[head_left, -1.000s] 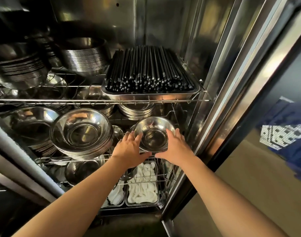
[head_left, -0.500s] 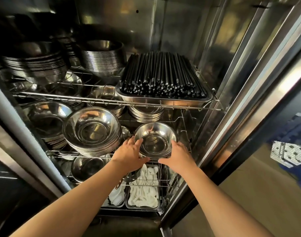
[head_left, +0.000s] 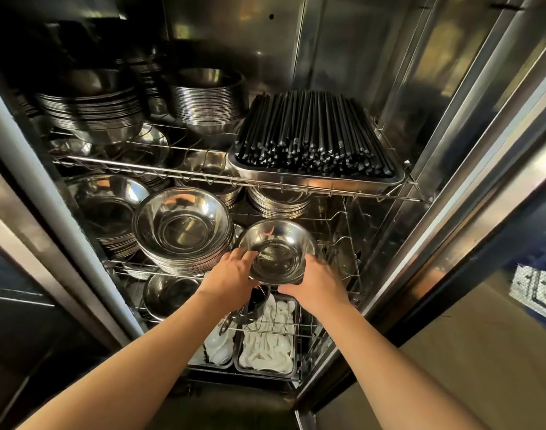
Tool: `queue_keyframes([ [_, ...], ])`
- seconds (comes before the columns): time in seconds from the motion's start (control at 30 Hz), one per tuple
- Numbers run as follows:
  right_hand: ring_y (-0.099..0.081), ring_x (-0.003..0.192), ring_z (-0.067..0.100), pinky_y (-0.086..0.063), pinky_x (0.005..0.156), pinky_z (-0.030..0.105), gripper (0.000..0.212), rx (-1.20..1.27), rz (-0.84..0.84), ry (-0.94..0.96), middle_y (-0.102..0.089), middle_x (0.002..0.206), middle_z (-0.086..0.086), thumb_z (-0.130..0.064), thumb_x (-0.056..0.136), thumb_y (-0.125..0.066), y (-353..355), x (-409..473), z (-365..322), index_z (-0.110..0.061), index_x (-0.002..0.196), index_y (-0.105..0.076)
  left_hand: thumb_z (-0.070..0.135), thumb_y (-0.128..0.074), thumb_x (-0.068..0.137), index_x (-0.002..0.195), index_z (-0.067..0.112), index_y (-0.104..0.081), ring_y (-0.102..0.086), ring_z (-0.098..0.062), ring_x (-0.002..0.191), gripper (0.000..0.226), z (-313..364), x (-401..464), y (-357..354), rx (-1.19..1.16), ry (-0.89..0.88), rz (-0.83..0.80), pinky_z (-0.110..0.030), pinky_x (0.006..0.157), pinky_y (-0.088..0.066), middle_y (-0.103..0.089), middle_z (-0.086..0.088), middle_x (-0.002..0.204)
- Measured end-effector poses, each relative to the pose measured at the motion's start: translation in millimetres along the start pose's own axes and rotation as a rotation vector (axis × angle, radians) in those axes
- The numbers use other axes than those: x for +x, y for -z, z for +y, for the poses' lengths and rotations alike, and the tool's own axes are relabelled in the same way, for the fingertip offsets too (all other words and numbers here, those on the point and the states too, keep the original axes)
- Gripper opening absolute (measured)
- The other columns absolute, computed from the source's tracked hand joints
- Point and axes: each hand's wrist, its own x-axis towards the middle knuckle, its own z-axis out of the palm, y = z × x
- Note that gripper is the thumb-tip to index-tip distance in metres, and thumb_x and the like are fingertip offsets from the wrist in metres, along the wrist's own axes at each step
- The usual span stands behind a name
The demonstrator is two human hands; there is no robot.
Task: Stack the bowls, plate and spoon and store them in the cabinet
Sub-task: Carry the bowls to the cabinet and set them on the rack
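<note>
A small steel bowl [head_left: 276, 243] is tilted toward me at the front right of the cabinet's middle wire shelf [head_left: 346, 240]. My left hand [head_left: 231, 279] grips its left rim and my right hand [head_left: 315, 282] grips its right rim. Whether more bowls sit stacked beneath it is hidden by my hands. Just left of it stands a tall stack of larger steel bowls [head_left: 183, 231]. White spoons [head_left: 267, 346] lie in trays on the bottom shelf below my hands.
A tray of black chopsticks [head_left: 312, 135] fills the upper shelf's right side, with stacks of steel plates [head_left: 91, 110] and bowls [head_left: 208, 100] to its left. More plate stacks [head_left: 279, 206] sit behind the small bowl. The cabinet's steel door frame [head_left: 451, 187] rises at right.
Both hands have kept hold of the small bowl. It now sits a little farther in over the middle shelf, and my view has moved closer and to the left.
</note>
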Motion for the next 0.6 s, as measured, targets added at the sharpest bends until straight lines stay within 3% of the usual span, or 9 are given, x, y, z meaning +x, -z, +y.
queue_keyframes([
  [0.1,-0.050,0.133,0.030,-0.049,0.104,0.050,0.101,0.000,-0.017,0.015,-0.052,0.144,0.009,-0.066,0.067,-0.081,0.8,2.4,2.2,-0.019,0.146,-0.040,0.045,-0.064,0.089,0.151,0.022,-0.034,-0.040,-0.030,0.136,0.073,-2.1,-2.1,0.5,0.004,0.001,0.002,-0.044,0.108,-0.044,-0.039,-0.007,0.153],
  [0.17,-0.032,0.148,0.034,-0.037,0.114,0.055,0.112,-0.005,-0.046,0.035,-0.029,0.163,0.014,-0.066,0.067,-0.082,2.7,5.8,5.3,-0.021,0.154,-0.029,0.052,-0.065,0.085,0.150,0.023,-0.033,-0.042,-0.029,0.133,0.078,-0.3,-2.0,0.5,0.016,-0.009,0.004,-0.043,0.106,-0.045,-0.040,-0.006,0.152],
  [0.23,-0.020,0.153,0.034,-0.028,0.118,0.055,0.118,-0.002,-0.063,0.047,-0.015,0.169,0.013,-0.067,0.066,-0.082,4.6,9.5,8.0,-0.022,0.158,-0.023,0.057,-0.065,0.083,0.152,0.022,-0.031,-0.042,-0.030,0.133,0.084,3.6,-0.7,0.3,0.031,-0.013,0.000,-0.043,0.106,-0.044,-0.040,-0.005,0.151],
  [0.4,-0.034,0.146,0.031,-0.033,0.116,0.051,0.113,0.007,-0.026,0.086,-0.035,0.159,0.009,-0.072,0.062,-0.080,3.2,12.6,11.7,-0.020,0.152,-0.035,0.059,-0.065,0.083,0.152,0.021,-0.031,-0.040,-0.033,0.135,0.086,9.6,1.9,-3.4,0.049,0.004,-0.006,-0.044,0.109,-0.041,-0.040,-0.007,0.152],
  [0.6,-0.030,0.148,0.031,-0.040,0.113,0.052,0.108,-0.022,-0.033,0.104,-0.029,0.161,0.011,-0.074,0.068,-0.075,-0.9,13.5,14.1,-0.020,0.152,-0.035,0.068,-0.062,0.079,0.151,0.023,-0.034,-0.041,-0.031,0.136,0.089,7.4,-0.9,-7.3,0.030,0.048,0.022,-0.044,0.110,-0.041,-0.044,-0.006,0.150],
])
